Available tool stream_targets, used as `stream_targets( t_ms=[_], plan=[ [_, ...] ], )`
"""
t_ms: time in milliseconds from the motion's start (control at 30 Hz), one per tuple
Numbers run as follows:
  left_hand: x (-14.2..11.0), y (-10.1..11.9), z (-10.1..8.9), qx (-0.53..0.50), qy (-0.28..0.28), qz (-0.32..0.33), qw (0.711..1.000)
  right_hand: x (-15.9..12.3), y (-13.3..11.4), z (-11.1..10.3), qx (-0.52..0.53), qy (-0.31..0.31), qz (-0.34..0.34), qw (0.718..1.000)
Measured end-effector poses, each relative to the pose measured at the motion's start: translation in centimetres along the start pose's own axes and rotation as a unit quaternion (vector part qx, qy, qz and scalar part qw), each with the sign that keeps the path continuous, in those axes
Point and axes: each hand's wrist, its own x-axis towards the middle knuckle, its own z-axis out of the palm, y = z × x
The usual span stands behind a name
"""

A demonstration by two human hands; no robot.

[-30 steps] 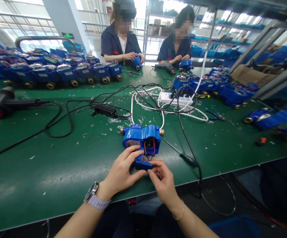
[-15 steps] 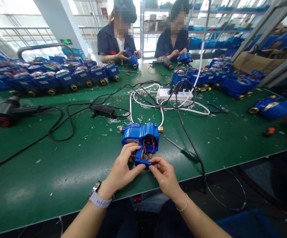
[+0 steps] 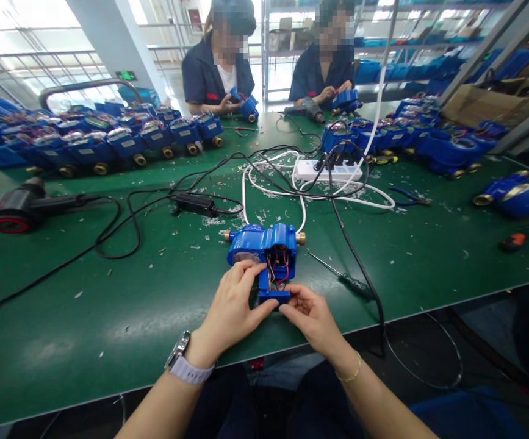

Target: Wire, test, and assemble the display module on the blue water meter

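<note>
Left hand [image 3: 232, 311] and right hand [image 3: 312, 320] clamp together on a blue plastic water meter [image 3: 264, 244] near the green table's [image 3: 63, 292] front edge, lower centre; it looks stiff and fairly heavy, best held by its housing [image 3: 246, 239], clear of the thin wires [image 3: 277, 268].

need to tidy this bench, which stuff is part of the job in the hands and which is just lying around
In the job: blue meter, its wires, blue end piece, left hand, right hand

Lying around: screwdriver, pliers, power strip, power adapter, heat gun
</note>
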Motion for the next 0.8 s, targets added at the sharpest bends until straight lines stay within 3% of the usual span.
stream_targets(
  t_ms=[300, 533, 800],
  plan=[
    [-0.4, -0.6, -0.9, -0.039, -0.002, 0.004, 0.999, 0.1, -0.6, 0.1, -0.048, -0.037, -0.031, 0.998],
    [-1.5, -1.9, -2.1, -0.097, -0.050, 0.004, 0.994, -0.6, -1.7, 1.2, -0.081, -0.087, -0.068, 0.991],
    [-3.4, -3.6, -1.4, -0.129, -0.017, 0.003, 0.992, -1.3, -0.7, 1.6, -0.050, -0.071, -0.057, 0.995]
  ],
)
